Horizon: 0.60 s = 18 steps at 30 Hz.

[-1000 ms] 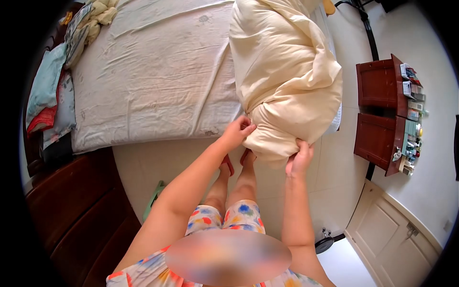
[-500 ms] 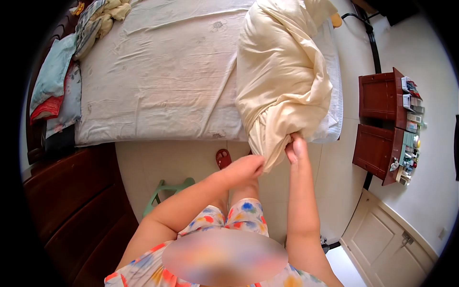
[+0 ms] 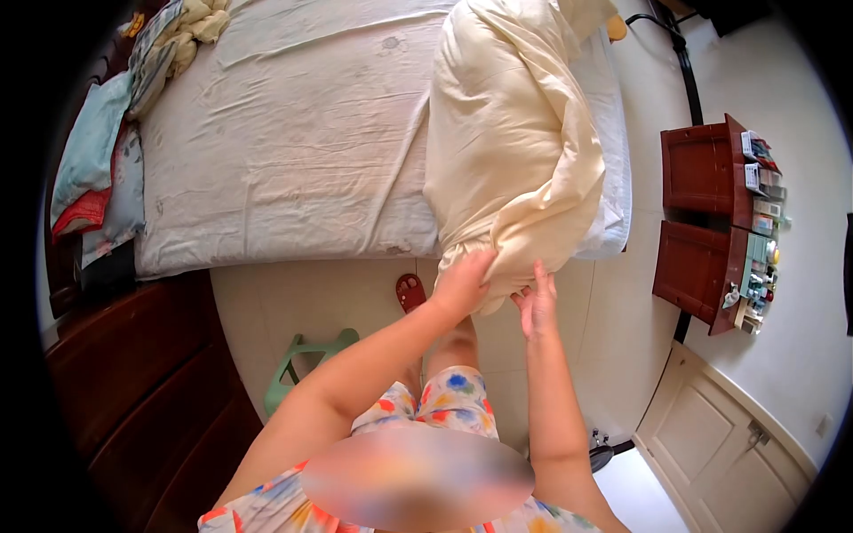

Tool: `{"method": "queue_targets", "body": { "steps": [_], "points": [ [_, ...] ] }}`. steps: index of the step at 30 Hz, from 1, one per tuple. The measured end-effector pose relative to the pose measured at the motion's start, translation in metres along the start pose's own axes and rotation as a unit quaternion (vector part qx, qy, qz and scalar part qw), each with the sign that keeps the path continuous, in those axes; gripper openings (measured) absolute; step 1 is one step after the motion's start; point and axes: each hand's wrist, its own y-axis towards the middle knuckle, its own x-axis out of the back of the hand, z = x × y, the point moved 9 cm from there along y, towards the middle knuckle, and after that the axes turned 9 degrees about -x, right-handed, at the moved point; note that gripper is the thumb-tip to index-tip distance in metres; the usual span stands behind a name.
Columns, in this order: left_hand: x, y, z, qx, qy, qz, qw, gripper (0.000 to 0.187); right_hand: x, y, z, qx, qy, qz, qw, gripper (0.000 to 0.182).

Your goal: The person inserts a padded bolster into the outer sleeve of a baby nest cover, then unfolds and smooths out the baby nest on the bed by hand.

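A cream-coloured quilt lies bunched across the right end of the bed, its near end hanging over the side towards me. My left hand is closed on the hanging fabric, and the cloth covers some of its fingertips. Just to the right, my right hand has its fingers stretched out and apart, with the fingertips against the quilt's lower edge. Beneath the quilt is the bed's wrinkled pale sheet.
Pillows and a crumpled cover lie at the bed's left end. A green stool and a red slipper are on the floor. Dark red cabinets line the right wall, near a white door.
My left hand has moved up and slightly left along the quilt. My right hand has loosened its grip, opened its fingers and shifted lower. The hanging end sits a little further left.
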Motion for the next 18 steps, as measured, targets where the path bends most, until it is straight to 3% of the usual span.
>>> {"method": "queue_targets", "body": {
  "steps": [3,6,7,9,12,14,17,18],
  "points": [
    [-0.034,-0.028,-0.046,-0.057,-0.019,0.168,0.984,0.042,-0.011,0.000,0.018,0.117,-0.114,-0.004,0.987,0.084],
    [-0.048,-0.047,-0.054,-0.030,-0.075,0.164,0.983,0.041,-0.013,0.019,0.017,0.161,-0.247,-0.040,0.955,0.084],
    [-0.054,-0.046,-0.053,-0.051,-0.081,0.185,0.978,0.042,-0.013,0.023,0.024,0.215,-0.300,-0.082,0.926,0.073],
    [-0.059,-0.043,-0.046,-0.089,-0.093,0.225,0.966,0.045,0.003,0.033,0.033,0.206,-0.331,-0.140,0.910,0.062],
    [0.013,-0.014,-0.045,-0.123,0.030,-0.015,0.992,0.048,0.032,0.056,0.036,0.180,-0.295,-0.165,0.924,0.046],
    [0.050,0.007,-0.016,-0.012,0.097,-0.106,0.990,0.055,0.030,0.049,0.035,0.136,-0.269,-0.172,0.938,0.044],
    [0.064,0.040,-0.012,-0.019,0.129,-0.129,0.983,0.063,0.015,0.065,-0.005,0.070,-0.147,-0.001,0.987,0.043],
    [0.058,0.046,-0.001,0.034,0.129,-0.080,0.988,0.066,0.008,0.058,-0.010,0.061,-0.199,0.013,0.978,0.043]
  ]
}}
